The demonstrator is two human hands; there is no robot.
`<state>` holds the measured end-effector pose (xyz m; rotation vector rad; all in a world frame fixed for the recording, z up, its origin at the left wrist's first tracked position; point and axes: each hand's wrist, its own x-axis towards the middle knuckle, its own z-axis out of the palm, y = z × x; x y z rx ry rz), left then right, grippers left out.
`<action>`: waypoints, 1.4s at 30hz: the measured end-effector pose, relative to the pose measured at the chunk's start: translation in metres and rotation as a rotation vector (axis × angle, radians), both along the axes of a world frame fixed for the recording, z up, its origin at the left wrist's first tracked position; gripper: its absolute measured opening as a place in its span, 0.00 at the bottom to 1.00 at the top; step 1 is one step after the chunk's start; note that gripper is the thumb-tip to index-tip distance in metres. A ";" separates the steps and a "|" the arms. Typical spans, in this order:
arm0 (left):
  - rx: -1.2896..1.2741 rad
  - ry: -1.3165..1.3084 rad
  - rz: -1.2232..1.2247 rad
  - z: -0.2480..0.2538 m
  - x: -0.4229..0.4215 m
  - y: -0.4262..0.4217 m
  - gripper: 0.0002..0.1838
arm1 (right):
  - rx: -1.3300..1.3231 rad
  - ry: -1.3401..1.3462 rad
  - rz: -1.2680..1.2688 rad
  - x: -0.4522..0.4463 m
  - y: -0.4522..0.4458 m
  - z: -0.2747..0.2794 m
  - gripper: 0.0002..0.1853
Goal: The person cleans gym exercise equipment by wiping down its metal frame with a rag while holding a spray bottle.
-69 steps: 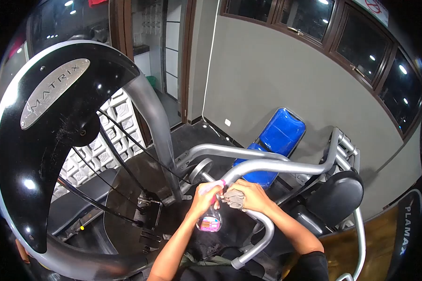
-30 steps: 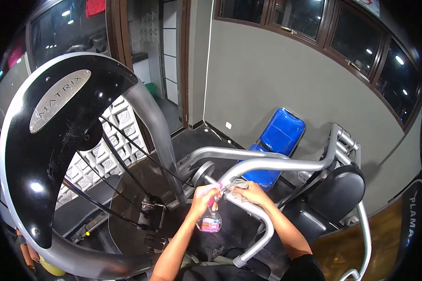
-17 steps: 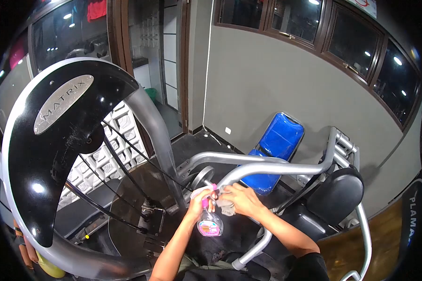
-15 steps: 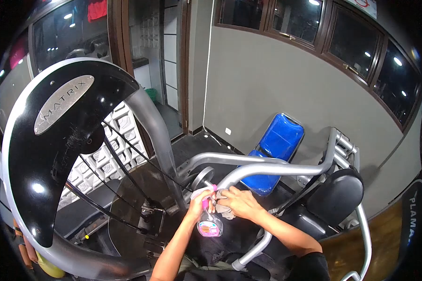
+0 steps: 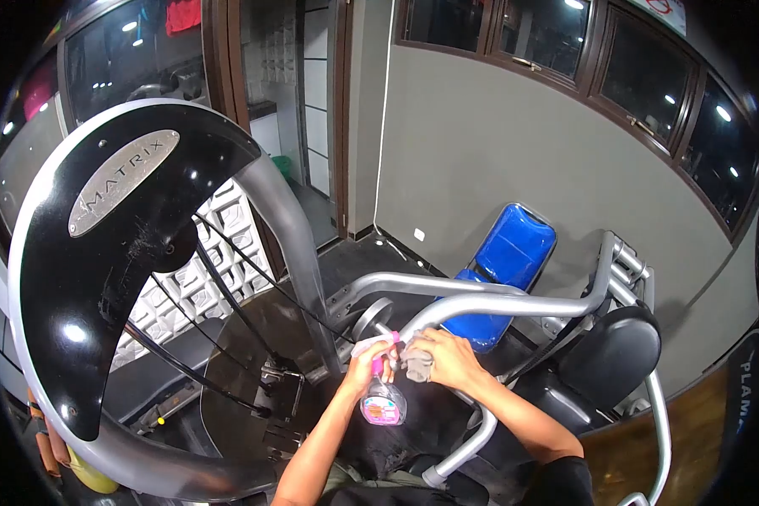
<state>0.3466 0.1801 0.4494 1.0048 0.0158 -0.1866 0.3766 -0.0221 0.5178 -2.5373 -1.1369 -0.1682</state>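
My left hand (image 5: 369,364) is wrapped round the neck of a clear spray bottle (image 5: 383,406) with a pink top and a pink label; the bottle hangs upright. Close to its right, my right hand (image 5: 449,357) holds a crumpled grey cloth (image 5: 417,361) against the bent silver bar (image 5: 497,304) of a gym machine. The bar's lower end (image 5: 468,447) curves down below my right forearm. Fingers and cloth hide part of the bar.
A black machine frame (image 5: 67,312) with a MATRIX plate and cables stands at the left. A blue padded chair (image 5: 514,244) leans by the grey wall (image 5: 497,143). A black padded seat back (image 5: 609,354) is at the right, near a brown PLAMAX board (image 5: 666,447).
The cloth and my right hand have shifted slightly along the bar, and the fingers are now bunched more tightly round the cloth. The view has moved a little. My left hand still holds the bottle.
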 end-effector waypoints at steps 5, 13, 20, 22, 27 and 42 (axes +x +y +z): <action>0.159 0.002 0.099 0.002 -0.021 0.029 0.15 | 0.080 0.185 -0.243 0.003 0.000 0.004 0.21; 0.623 -0.068 0.032 0.027 -0.033 0.052 0.14 | 0.348 0.313 -0.336 0.002 0.016 0.030 0.19; 0.664 -0.098 -0.062 0.017 -0.021 0.042 0.13 | 0.688 0.277 -0.298 0.009 0.019 0.007 0.21; 0.664 -0.107 -0.060 0.016 -0.020 0.045 0.13 | 0.678 0.361 -0.354 0.010 0.018 0.003 0.19; 0.473 -0.116 0.035 -0.001 -0.016 0.058 0.10 | 0.426 0.079 -0.349 0.002 0.021 0.003 0.19; 0.303 -0.028 0.116 -0.026 -0.003 0.049 0.18 | 0.122 -0.019 -0.304 0.003 0.037 0.003 0.20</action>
